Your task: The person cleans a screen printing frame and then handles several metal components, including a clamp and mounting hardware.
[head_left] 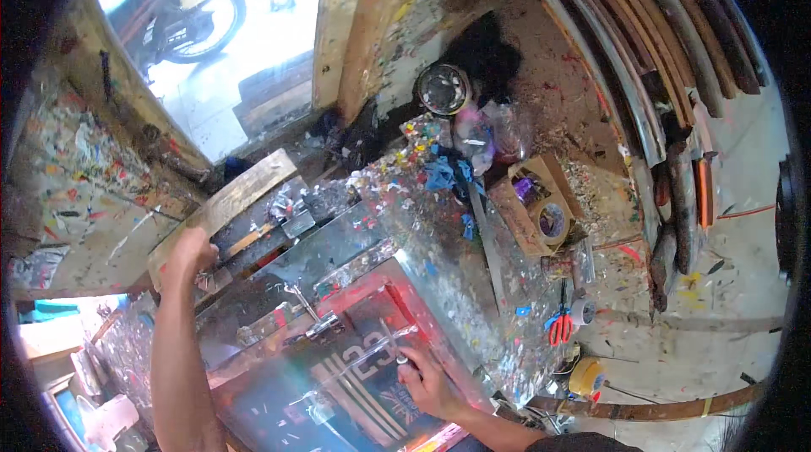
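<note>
Left hand (194, 251) curled, forearm (179, 359) extended forward; right hand (427, 380) half-curled

Quick tally from my bench; two hands, both mine, left hand (194, 251) between 8 and 9 o'clock and right hand (429, 386) at 6; one red-edged frame (422, 291) around 6; two thin metal rods (302, 302), one past 7 and one by my fingers at 6; one long flat strip (487, 259) at 4; one pair of red-handled scissors (560, 329), also 4; one yellow roll (585, 378) between 4 and 5; one cardboard box (517, 224) at 3 with one tape roll (553, 224) inside; one round tin (443, 90) just past 12; one motorbike (173, 25) at 10; several long boards (625, 38) at 2, overlapping too much to count lol
</note>
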{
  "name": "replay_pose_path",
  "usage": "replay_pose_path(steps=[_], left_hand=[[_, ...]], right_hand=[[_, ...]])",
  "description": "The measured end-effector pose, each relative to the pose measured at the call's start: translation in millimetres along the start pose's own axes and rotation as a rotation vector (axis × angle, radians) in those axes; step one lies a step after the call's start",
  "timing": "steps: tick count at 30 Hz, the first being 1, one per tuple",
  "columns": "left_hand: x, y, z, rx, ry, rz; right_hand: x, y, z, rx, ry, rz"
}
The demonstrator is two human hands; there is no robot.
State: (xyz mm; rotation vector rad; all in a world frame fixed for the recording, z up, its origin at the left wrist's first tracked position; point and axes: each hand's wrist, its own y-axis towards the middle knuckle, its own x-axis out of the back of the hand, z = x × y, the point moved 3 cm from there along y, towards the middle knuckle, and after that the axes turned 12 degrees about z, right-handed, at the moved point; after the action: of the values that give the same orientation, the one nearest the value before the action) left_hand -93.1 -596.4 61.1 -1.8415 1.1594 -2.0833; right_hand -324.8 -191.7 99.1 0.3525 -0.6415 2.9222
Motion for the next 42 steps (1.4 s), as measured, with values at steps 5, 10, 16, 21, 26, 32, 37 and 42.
replay_pose_path(steps=[5,10,16,21,26,32,37,42], left_hand=[[-65.3,12.4,40.4,-0.015,0.142,-0.363],[-44.4,15.1,31.2,0.052,0.178,-0.153],[-47.3,1.0,16.5,0.1,0.164,-0.393],[-34.9,-6.3,2.6,0.009,0.226,-0.35],[-39.1,-3.7,24.8,0.019,0.129,-0.259],[-33.5,-12.2,-7.7,-0.053,0.222,-0.352],[-39.8,3.2,-3.1,0.042,0.303,-0.237],[-47.1,11.1,27.0,0.063,0.323,-0.243]], right_hand=[[10.6,-7.6,-18.5,0.101,-0.061,-0.002],[23.7,-16.5,-27.4,0.17,-0.125,-0.039],[23.4,-27.9,-22.8,0.124,-0.12,0.047],[21.8,-23.1,-16.0,0.214,-0.126,0.057],[24.4,-23.8,-6.9,0.239,-0.095,0.072],[23.4,-28.5,-17.0,0.23,-0.148,0.06],[17.6,-32.8,-34.4,0.131,-0.057,-0.016],[38.8,-28.0,-54.5,0.028,-0.221,-0.086]])
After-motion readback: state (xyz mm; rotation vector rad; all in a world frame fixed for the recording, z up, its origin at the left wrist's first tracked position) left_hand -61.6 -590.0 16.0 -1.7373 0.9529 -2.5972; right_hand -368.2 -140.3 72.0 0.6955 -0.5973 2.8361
